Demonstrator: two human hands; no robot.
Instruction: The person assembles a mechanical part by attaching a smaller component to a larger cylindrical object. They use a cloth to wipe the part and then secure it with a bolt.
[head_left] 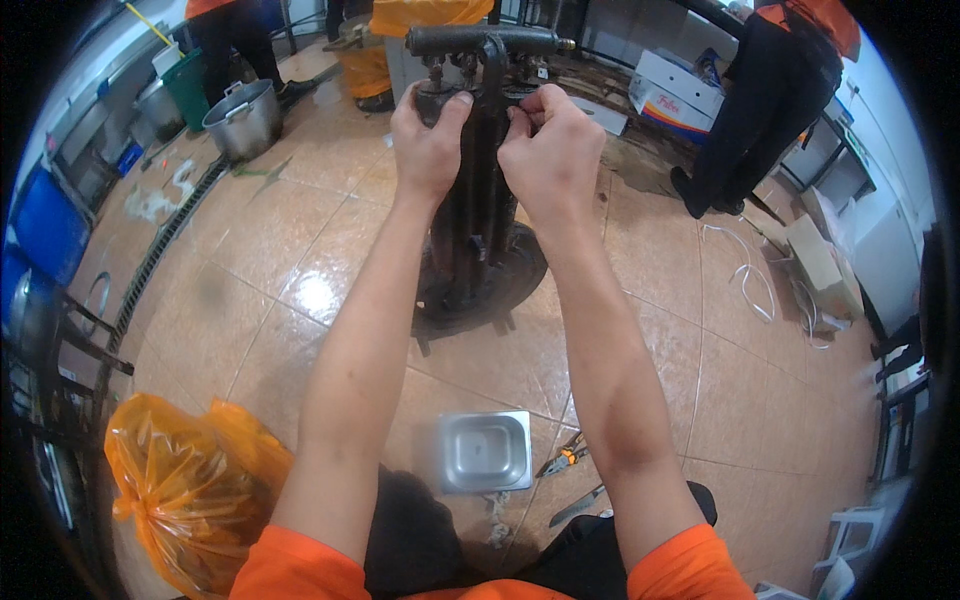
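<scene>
Room between forearms [365, 355], black metal stand [482, 205] ahead, orange bag [190, 480] left

A dark metal pipe assembly [475, 210] rests on tiled floor [750, 390]. Its crosswise pipe [488, 40] is farthest, its round, footed base [482, 293] nearest.

A bright orange fabric shirt [490, 590] shows at the lower edge, its short, plain, loose-fitting sleeves [300, 565] ending in straight hems above the elbows. Matte black cloth trousers [410, 535] cover the legs. The slim forearms [365, 330], left hand [430, 150] and right hand [556, 155] are bare.
</scene>
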